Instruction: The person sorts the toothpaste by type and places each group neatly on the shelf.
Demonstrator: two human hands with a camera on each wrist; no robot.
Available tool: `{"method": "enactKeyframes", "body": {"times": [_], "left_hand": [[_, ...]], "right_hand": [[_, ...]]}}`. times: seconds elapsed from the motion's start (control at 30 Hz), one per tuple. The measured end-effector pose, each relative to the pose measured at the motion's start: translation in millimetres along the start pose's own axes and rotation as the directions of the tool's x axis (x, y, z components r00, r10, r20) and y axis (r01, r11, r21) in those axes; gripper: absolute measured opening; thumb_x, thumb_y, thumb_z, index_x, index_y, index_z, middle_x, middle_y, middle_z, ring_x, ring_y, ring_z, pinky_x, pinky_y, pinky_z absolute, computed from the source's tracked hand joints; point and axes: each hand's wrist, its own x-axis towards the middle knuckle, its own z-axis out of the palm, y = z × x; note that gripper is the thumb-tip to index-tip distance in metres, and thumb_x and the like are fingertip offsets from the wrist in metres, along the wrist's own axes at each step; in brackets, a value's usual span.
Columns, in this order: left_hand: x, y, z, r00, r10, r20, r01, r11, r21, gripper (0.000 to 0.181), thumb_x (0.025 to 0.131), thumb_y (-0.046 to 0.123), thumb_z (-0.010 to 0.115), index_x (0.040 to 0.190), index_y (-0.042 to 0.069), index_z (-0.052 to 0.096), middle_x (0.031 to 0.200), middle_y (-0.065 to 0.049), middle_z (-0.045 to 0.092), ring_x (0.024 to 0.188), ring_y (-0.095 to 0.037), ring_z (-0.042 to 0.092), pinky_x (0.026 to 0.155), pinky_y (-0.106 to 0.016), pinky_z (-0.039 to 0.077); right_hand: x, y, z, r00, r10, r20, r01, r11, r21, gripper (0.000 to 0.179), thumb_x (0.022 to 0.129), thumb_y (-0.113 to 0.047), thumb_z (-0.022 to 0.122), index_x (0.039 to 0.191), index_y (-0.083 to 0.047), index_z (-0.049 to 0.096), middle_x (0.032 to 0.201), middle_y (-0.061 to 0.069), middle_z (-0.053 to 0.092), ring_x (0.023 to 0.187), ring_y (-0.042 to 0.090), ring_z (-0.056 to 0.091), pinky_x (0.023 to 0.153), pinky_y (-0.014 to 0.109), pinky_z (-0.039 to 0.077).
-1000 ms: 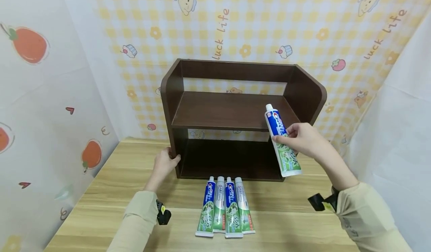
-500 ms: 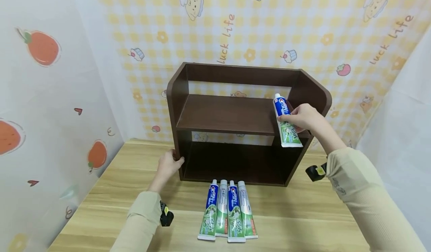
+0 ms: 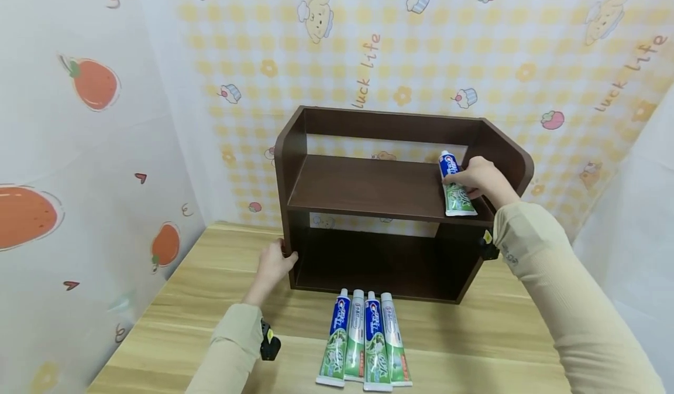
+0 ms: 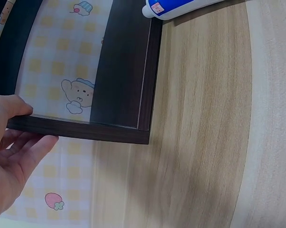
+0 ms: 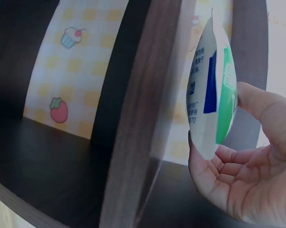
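A dark brown two-tier shelf (image 3: pixel 368 186) stands on the wooden table. At its left side panel, my left hand (image 3: pixel 276 262) grips the front edge, thumb on the inner face and fingers outside, as the left wrist view also shows. My right hand (image 3: pixel 483 178) pinches a blue and green toothpaste tube (image 3: pixel 458 202) by its edges at the right end of the upper board. The tube's cap points to the back; in the right wrist view the tube (image 5: pixel 211 99) is seen edge-on between thumb and fingers. Whether it touches the board I cannot tell.
Several toothpaste tubes (image 3: pixel 377 347) lie side by side on the table (image 3: pixel 295 347) before the shelf, caps towards it. The shelf's right side panel (image 3: pixel 502 154) rises close to my right hand. A patterned cloth (image 3: pixel 237 48) hangs behind.
My right hand has carried the toothpaste tube from in front of the shelf up and back over the right end of the upper board. My left hand keeps its grip on the panel.
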Motion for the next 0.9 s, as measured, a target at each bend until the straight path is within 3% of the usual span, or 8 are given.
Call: {"method": "enactKeyframes", "body": {"times": [0.33,0.57,0.7,0.8,0.9], "left_hand": [[-0.3,-0.1,3.7,1.000,0.012,-0.021,-0.012,1.000,-0.001,0.026,0.080,0.014,0.063,0.093,-0.008,0.057,0.084,-0.022,0.063,0.073,-0.031,0.060,0.063,-0.039,0.049],[0.6,1.5,2.0,1.000,0.001,-0.010,-0.002,1.000,-0.003,0.027,0.081,0.013,0.062,0.095,-0.008,0.056,0.086,-0.022,0.063,0.074,-0.031,0.060,0.064,-0.040,0.049],[1.0,1.7,2.8,1.000,0.000,-0.011,0.000,1.000,0.000,0.026,0.081,0.013,0.062,0.095,-0.008,0.057,0.087,-0.022,0.064,0.075,-0.032,0.061,0.066,-0.040,0.049],[2.1,1.0,3.9,1.000,0.003,-0.009,-0.003,1.000,-0.006,0.028,0.081,0.014,0.062,0.096,-0.009,0.057,0.087,-0.023,0.065,0.076,-0.032,0.062,0.066,-0.040,0.050],[3.5,-0.5,4.2,1.000,-0.006,-0.006,0.006,1.000,-0.012,0.029,0.081,0.015,0.062,0.098,-0.008,0.057,0.087,-0.022,0.065,0.075,-0.031,0.062,0.066,-0.039,0.050]], "right_hand": [[11.5,5,7,1.000,0.020,0.009,-0.020,1.000,-0.012,0.064,0.083,-0.030,0.058,0.120,0.016,0.032,0.101,0.026,0.043,0.081,0.027,0.057,0.064,0.032,0.055],[13.0,5,6,1.000,0.011,0.028,-0.009,0.998,-0.057,0.064,0.085,-0.033,0.058,0.117,0.017,0.033,0.098,0.024,0.043,0.075,0.022,0.055,0.063,0.031,0.055],[10.2,3,5,1.000,-0.001,0.002,0.002,0.995,-0.095,0.066,0.084,-0.033,0.059,0.119,0.017,0.034,0.100,0.026,0.045,0.073,0.022,0.058,0.061,0.030,0.055],[4.3,1,1,0.998,-0.040,-0.044,0.034,0.991,-0.130,0.060,0.084,-0.031,0.061,0.113,0.017,0.041,0.098,0.027,0.050,0.070,0.024,0.063,0.060,0.031,0.054],[-3.1,-2,-4,0.994,-0.083,-0.077,0.069,0.983,-0.173,0.049,0.083,-0.033,0.061,0.097,0.014,0.053,0.086,0.023,0.061,0.064,0.022,0.065,0.061,0.033,0.053]]}}
